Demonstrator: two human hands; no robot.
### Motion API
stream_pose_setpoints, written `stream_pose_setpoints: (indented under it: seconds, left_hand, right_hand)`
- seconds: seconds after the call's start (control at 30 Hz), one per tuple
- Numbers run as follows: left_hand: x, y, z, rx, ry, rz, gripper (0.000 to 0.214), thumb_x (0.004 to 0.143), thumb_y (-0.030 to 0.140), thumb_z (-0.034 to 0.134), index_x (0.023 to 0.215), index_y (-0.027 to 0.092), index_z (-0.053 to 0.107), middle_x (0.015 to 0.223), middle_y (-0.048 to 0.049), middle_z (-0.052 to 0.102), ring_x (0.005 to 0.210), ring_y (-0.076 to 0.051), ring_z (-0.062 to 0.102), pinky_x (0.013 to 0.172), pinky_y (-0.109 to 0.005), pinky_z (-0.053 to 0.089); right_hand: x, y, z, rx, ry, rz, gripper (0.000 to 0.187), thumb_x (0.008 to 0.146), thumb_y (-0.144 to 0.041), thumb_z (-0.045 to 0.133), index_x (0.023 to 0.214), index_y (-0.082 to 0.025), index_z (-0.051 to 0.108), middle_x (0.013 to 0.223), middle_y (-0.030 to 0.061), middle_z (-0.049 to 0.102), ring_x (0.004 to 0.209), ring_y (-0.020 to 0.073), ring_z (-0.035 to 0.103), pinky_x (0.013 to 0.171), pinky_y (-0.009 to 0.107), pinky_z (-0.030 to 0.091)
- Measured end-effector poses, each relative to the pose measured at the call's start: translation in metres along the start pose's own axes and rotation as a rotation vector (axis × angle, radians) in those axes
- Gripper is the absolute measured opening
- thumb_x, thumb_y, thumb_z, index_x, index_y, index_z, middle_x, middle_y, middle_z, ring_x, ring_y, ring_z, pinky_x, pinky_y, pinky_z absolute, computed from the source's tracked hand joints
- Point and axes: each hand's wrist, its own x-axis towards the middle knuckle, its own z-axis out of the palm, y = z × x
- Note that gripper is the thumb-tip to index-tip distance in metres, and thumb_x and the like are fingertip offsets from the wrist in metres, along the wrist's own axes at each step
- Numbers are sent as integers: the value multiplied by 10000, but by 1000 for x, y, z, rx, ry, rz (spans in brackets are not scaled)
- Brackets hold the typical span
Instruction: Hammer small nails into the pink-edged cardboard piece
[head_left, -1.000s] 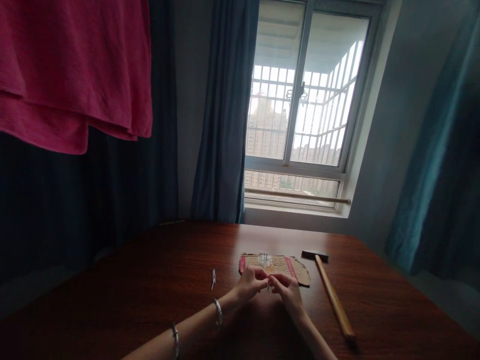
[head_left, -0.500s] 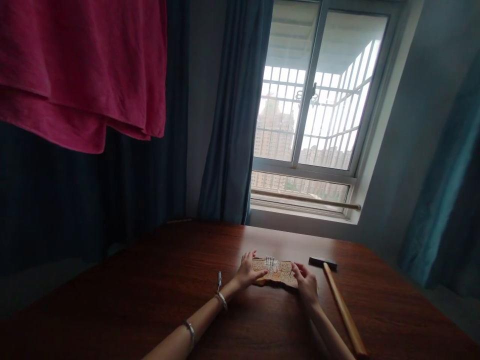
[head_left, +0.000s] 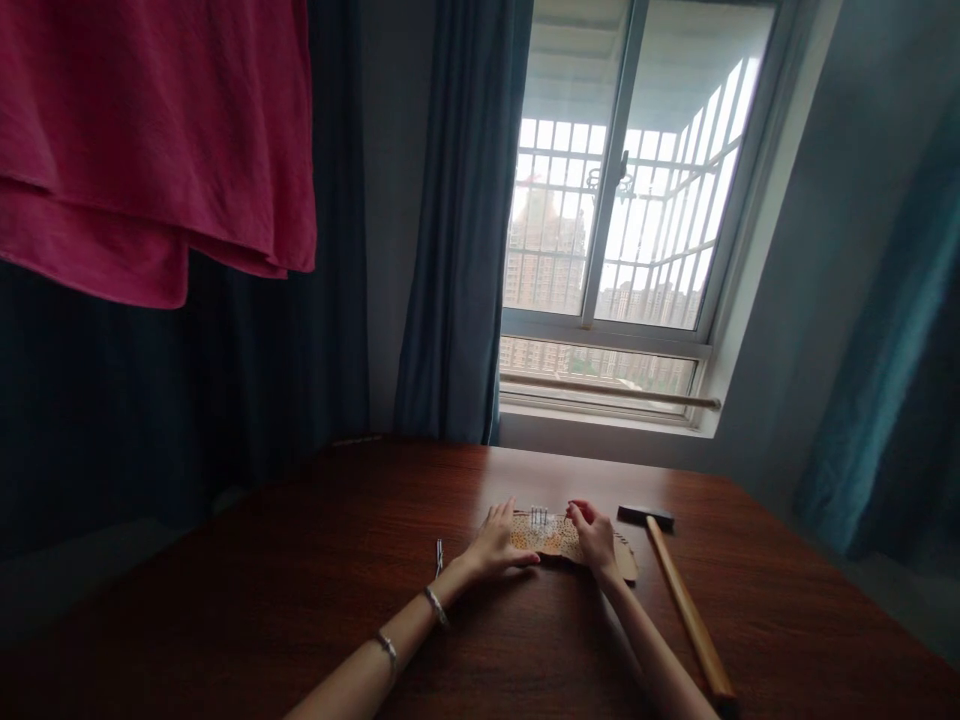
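On one board [head_left: 550,537], two hands [head_left: 495,546] [head_left: 595,540], one hammer [head_left: 682,610]

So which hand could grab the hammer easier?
Right, probably. The right hand sits on the right end of the board, with the hammer lying just beside it. The left hand rests on its left end, farther away.

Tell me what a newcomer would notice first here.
The bright barred window glows at centre back, with a crimson cloth hanging at top left. On the dark wooden table, the left hand and right hand rest on a small dotted board with a few upright nails, a long-handled hammer lying just to its right.
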Motion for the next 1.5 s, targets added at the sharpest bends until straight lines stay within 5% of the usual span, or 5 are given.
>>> stream_pose_setpoints:
  seconds: [0.17, 0.57, 1.5]
  left_hand:
    - [2, -6, 0, 55, -32, 22, 1099, 490, 625, 701, 1368, 117, 279, 1398, -210, 305, 1306, -350, 238, 1063, -452, 226]
    - [6, -13, 2, 23, -18, 24, 1040, 467, 580, 734, 1337, 160, 347, 1304, -168, 434, 1247, -347, 344, 1036, -457, 279]
    - [2, -13, 2, -18, -3, 11, 1015, 473, 599, 719, 1315, 142, 383, 1288, -178, 454, 1195, -342, 403, 1018, -441, 302]
  right_hand:
    - [7, -5, 8, 3, -56, -31, 403, 720, -476, 535, 874, -132, 678, 793, 101, 708, 749, 236, 644, 715, 339, 478]
    - [10, -3, 19, -23, -171, -56, 263, 696, -376, 555, 786, -181, 708, 795, 69, 717, 753, 219, 641, 720, 326, 483]
    - [2, 13, 23, -95, -156, -100, 287, 748, -399, 495, 857, -202, 672, 782, 57, 708, 688, 208, 638, 634, 294, 465]
